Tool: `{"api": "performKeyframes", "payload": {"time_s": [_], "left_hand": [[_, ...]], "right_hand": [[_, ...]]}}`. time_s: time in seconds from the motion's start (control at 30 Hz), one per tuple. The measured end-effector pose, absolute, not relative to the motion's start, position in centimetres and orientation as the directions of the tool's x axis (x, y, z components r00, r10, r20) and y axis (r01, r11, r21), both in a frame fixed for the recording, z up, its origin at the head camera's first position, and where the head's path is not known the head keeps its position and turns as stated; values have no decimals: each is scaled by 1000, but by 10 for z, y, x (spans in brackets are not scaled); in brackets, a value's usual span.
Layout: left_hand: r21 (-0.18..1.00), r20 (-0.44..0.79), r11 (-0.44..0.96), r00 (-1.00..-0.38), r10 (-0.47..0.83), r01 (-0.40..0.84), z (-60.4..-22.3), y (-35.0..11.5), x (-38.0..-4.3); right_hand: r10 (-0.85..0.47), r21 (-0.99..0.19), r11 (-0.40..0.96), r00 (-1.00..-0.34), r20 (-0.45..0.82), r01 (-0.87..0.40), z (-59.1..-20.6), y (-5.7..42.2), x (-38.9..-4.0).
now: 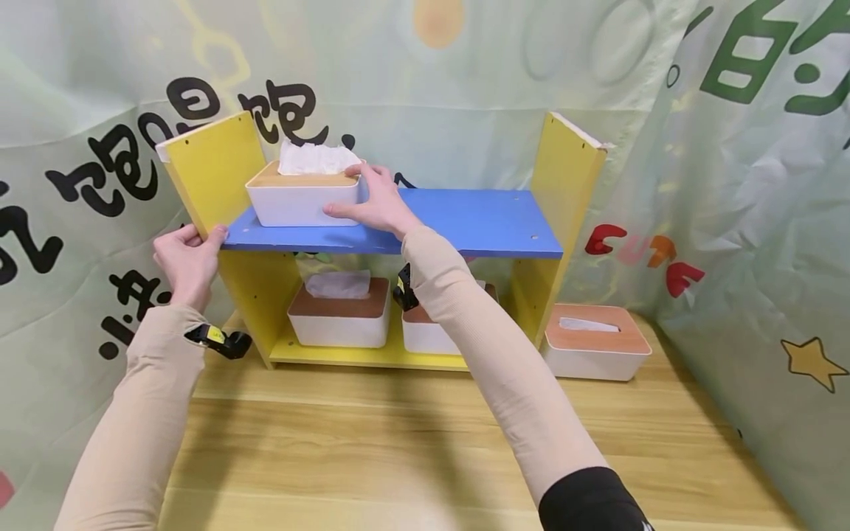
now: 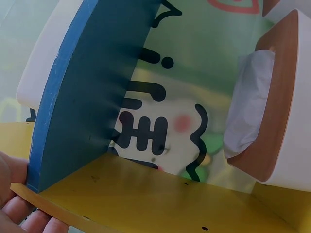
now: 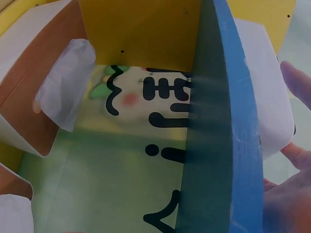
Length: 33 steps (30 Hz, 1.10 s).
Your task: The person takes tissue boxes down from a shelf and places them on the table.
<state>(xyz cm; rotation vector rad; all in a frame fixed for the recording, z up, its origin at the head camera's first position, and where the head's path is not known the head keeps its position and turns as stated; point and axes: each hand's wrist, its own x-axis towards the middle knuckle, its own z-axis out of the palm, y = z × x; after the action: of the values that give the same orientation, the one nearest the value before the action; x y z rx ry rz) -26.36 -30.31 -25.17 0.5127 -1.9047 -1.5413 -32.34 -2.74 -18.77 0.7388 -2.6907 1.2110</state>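
In the head view, my left hand (image 1: 186,262) grips the left side panel of a yellow-and-blue shelf unit (image 1: 458,221). The left wrist view shows its thumb (image 2: 13,167) at the end of the blue board, with fingers behind the yellow edge. On that board, at the left, stands a white tissue box (image 1: 299,205) with a wood-coloured lid and a tissue sticking up. My right hand (image 1: 381,200) holds its right end, thumb across the front and a fingertip at the lid's corner. Its other fingers are hidden.
Below stand two more tissue boxes, the left one (image 1: 340,328) in full view, the right one (image 1: 428,335) partly behind my right forearm. Another tissue box (image 1: 596,361) sits on the wooden table (image 1: 332,457) right of the unit. Printed cloth (image 1: 432,133) hangs behind.
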Motion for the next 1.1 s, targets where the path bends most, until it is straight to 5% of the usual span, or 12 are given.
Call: {"api": "performKeyframes", "payload": {"time_s": [0.6,1.1], "left_hand": [[972,215,213,-727,-652,96,-253,-305,-266],[973,208,216,-730,-651,84,-253,-304,-265]], "right_hand": [[-385,-679,596,-895,226,-429,-184,-36,-340],[-395,-508,710,-873,285,-487,-190,-32,-349]]}}
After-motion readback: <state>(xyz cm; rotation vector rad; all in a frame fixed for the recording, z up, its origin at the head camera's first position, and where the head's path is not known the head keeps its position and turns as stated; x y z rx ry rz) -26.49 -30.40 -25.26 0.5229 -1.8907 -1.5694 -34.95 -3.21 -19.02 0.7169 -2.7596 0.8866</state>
